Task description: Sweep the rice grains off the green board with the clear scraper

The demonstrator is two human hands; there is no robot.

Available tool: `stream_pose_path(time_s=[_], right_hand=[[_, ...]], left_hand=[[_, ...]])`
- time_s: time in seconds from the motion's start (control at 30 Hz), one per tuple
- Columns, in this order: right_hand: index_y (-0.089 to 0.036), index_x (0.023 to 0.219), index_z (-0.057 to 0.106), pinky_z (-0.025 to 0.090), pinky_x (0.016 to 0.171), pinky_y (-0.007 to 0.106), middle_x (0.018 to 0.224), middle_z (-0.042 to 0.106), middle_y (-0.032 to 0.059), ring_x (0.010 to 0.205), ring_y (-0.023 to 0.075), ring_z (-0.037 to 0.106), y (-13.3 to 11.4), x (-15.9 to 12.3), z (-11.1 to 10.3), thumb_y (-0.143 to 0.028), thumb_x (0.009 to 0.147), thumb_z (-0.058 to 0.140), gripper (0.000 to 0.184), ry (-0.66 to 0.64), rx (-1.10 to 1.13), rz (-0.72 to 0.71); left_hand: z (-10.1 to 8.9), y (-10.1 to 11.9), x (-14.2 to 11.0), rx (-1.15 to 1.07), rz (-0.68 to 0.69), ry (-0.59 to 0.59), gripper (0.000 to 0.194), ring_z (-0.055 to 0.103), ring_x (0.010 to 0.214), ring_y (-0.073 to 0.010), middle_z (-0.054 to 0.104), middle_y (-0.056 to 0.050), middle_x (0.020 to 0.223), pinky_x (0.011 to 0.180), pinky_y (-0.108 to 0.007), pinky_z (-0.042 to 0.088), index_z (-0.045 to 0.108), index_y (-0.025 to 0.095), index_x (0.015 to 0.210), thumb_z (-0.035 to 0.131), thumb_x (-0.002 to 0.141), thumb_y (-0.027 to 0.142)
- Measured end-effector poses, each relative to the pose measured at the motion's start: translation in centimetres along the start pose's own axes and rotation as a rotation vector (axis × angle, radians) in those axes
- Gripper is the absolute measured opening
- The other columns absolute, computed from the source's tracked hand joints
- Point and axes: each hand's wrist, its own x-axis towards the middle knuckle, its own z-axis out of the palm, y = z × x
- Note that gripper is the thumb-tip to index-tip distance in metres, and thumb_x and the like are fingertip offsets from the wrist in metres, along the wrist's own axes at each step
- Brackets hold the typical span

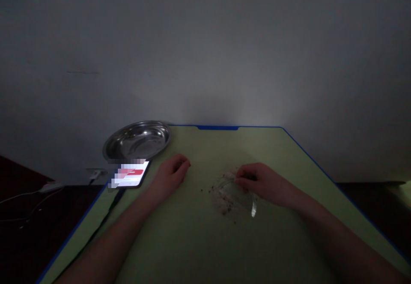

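Observation:
Over the left-middle of the table my left hand [173, 173] is closed in a pinch, and a tiny dark speck shows at its fingertips. My right hand [258, 180] is also closed, fingers curled, its tips at the upper right edge of a clear, see-through sheet or shallow dish [226, 192]. Whether those fingers hold the edge or a small bit is hidden. Several small dark reddish bits [229, 209] lie on and around the clear thing. A shiny strip [253, 208] glints at its right side, below my right hand.
A shallow stainless steel bowl [114, 147] stands at the table's far left corner. In front of it lies a lit phone [131, 177], with a dark cable [112, 209] running along the left edge. The pale green table [199, 241] has a blue rim against a grey wall.

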Motion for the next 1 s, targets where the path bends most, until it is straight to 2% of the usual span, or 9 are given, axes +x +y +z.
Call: stream_pose_path(time_s=[0.17, 0.37, 0.57, 0.77, 1.0], right_hand=[[-0.016, 0.071, 0.061, 0.036, 0.054, 0.024, 0.063, 0.057, -0.0004, 0.058, 0.0124, 0.049, 0.2, -0.5, -0.2, -0.024, 0.085, 0.05, 0.019, 0.022, -0.021, 0.003], [-0.016, 0.075, 0.064, 0.035, 0.056, 0.024, 0.068, 0.061, 0.0, 0.061, 0.0116, 0.052, -0.9, -1.0, 0.8, -0.02, 0.085, 0.052, 0.016, 0.052, -0.115, -0.043], [-0.017, 0.078, 0.067, 0.035, 0.055, 0.023, 0.068, 0.062, -0.0008, 0.06, 0.0109, 0.052, -1.8, -1.6, 1.2, -0.021, 0.085, 0.054, 0.016, -0.014, -0.119, -0.071], [-0.018, 0.077, 0.066, 0.035, 0.056, 0.024, 0.068, 0.063, -0.0011, 0.06, 0.011, 0.053, -1.9, -1.9, 0.9, -0.022, 0.086, 0.054, 0.016, -0.002, -0.145, -0.062], [-0.021, 0.081, 0.069, 0.034, 0.055, 0.023, 0.069, 0.065, -0.0023, 0.06, 0.0105, 0.053, -2.4, -2.6, 1.8, -0.024, 0.085, 0.057, 0.012, -0.071, -0.167, -0.099]], left_hand=[[0.0, 0.0, 0.0, -0.001, -0.005, 0.048, 0.023, 0.045, 0.049, -0.0119, 0.049, 0.005, 0.054, 0.048, -0.024, 0.033, 0.054, 0.019, 0.08, 0.048, 0.079, 0.042], [0.4, -0.1, 0.2, 0.013, -0.003, 0.082, 0.02, 0.047, 0.052, -0.0126, 0.051, 0.004, 0.057, 0.049, -0.024, 0.034, 0.053, 0.019, 0.079, 0.049, 0.076, 0.039], [0.3, 0.1, 0.0, 0.004, -0.004, 0.067, 0.018, 0.045, 0.048, -0.0114, 0.05, 0.005, 0.054, 0.047, -0.023, 0.031, 0.051, 0.02, 0.078, 0.049, 0.078, 0.038], [0.3, 0.1, 0.0, 0.01, 0.006, 0.048, 0.016, 0.045, 0.047, -0.011, 0.05, 0.005, 0.054, 0.047, -0.023, 0.032, 0.051, 0.02, 0.079, 0.049, 0.078, 0.036], [0.4, 0.1, 0.0, 0.024, 0.02, 0.062, 0.016, 0.046, 0.048, -0.0106, 0.053, 0.004, 0.056, 0.046, -0.023, 0.032, 0.053, 0.019, 0.08, 0.05, 0.079, 0.034]])
